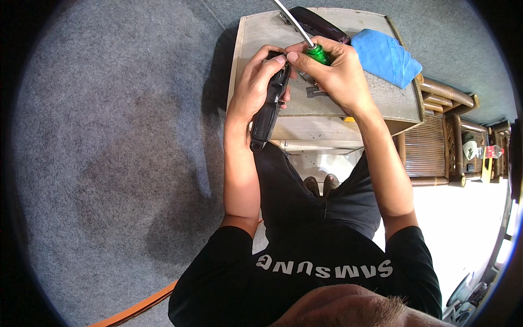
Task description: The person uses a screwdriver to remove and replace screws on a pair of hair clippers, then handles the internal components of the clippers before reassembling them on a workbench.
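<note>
My left hand [255,90] is wrapped round a long black device body [266,121], shaped like a hair clipper. The device is tilted, its lower end pointing back toward my lap. A screwdriver with a green handle [317,53] is tucked in my right hand [344,73], its long metal shaft [294,23] pointing up and to the left. My right thumb and forefinger meet my left fingers at the device's upper end; anything pinched between them is too small to make out. On the table under my right hand lies a small dark metal piece [315,92].
The small wooden table [381,98] also bears a dark maroon shell [321,24] at its far side and a folded blue cloth [384,57] at the right. Bamboo furniture [427,147] stands to the right. An orange strip [136,306] lies on the grey carpet [120,136].
</note>
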`<state>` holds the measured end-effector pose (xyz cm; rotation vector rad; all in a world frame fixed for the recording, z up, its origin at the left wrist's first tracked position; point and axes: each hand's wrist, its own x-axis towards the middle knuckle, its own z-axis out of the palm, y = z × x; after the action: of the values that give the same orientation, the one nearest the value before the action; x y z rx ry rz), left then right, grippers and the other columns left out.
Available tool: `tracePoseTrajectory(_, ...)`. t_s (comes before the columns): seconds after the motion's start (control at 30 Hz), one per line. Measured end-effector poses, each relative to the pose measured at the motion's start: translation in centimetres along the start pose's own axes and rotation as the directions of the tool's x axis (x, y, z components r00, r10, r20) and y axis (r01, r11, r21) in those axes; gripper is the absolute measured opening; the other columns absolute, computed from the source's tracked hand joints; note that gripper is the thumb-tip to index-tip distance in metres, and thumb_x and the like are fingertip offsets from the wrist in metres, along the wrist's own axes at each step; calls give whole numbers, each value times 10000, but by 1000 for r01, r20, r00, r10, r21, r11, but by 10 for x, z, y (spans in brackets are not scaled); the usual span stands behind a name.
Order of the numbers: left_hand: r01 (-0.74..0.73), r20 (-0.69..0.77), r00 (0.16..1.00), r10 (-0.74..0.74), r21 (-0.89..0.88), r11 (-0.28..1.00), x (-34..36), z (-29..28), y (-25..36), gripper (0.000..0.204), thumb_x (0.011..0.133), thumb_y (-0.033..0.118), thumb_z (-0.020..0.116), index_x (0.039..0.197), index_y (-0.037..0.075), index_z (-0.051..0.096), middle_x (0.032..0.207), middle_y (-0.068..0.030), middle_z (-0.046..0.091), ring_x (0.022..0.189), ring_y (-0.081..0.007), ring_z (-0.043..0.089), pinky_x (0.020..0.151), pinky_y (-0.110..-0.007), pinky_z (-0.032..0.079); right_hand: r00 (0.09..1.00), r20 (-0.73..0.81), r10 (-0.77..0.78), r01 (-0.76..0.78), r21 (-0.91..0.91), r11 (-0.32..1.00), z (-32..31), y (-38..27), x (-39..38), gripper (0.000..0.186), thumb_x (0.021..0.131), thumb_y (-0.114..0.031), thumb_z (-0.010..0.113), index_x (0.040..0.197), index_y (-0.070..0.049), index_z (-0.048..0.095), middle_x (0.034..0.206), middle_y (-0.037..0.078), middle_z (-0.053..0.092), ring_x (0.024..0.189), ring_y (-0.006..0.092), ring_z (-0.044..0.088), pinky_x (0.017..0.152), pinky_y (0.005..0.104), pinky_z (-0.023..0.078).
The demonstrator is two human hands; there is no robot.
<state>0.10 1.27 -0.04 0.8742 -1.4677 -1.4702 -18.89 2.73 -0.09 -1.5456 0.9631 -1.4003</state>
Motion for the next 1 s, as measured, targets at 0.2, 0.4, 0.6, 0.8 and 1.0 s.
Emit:
tracePoseTrajectory(0.2,-9,30,999,9,-5,1000,-3,1,2,285,1064,301,574,1188,46,608,876,-83,682,582,-119,643,481,-247,517,993,15,115,-116,111,987,-3,-5,-1,195,955,-183,789,1088,-40,785,717,-47,697,593,-6,508,508,201,383)
tracePoseTrajectory(0.4,-28,65,998,28,-3,1000,-7,0,2,288,1058,293,577,1209,49,603,899,-80,679,610,-118,653,508,-240,523,994,9,111,-111,102,989,-3,-10,-2,198,952,-163,790,1099,-32,776,731,-37,704,622,3,537,541,193,397)
tracePoseTrajectory(0.6,-20,70,997,21,-20,1000,-9,-1,1,293,1055,276,579,1254,60,589,927,-76,678,637,-116,661,516,-234,517,999,22,36,-38,97,995,-2,-9,-3,246,941,-163,809,1152,-43,777,756,-32,710,674,13,579,591,195,433)
tracePoseTrajectory(0.8,-19,77,997,19,-3,1000,-10,1,3,297,1056,274,588,1267,64,581,924,-70,678,650,-109,661,515,-232,516,994,59,96,-100,66,993,-5,-7,-2,258,938,-164,812,1166,-50,778,767,-36,711,703,8,599,596,201,446)
tracePoseTrajectory(1.0,-62,107,992,62,-4,998,-9,-1,-2,310,1055,259,638,1283,58,582,922,-67,684,666,-112,653,564,-240,508,996,46,-75,77,-39,996,0,5,-2,240,940,-117,787,1163,-30,763,872,-2,717,741,32,606,644,219,475)
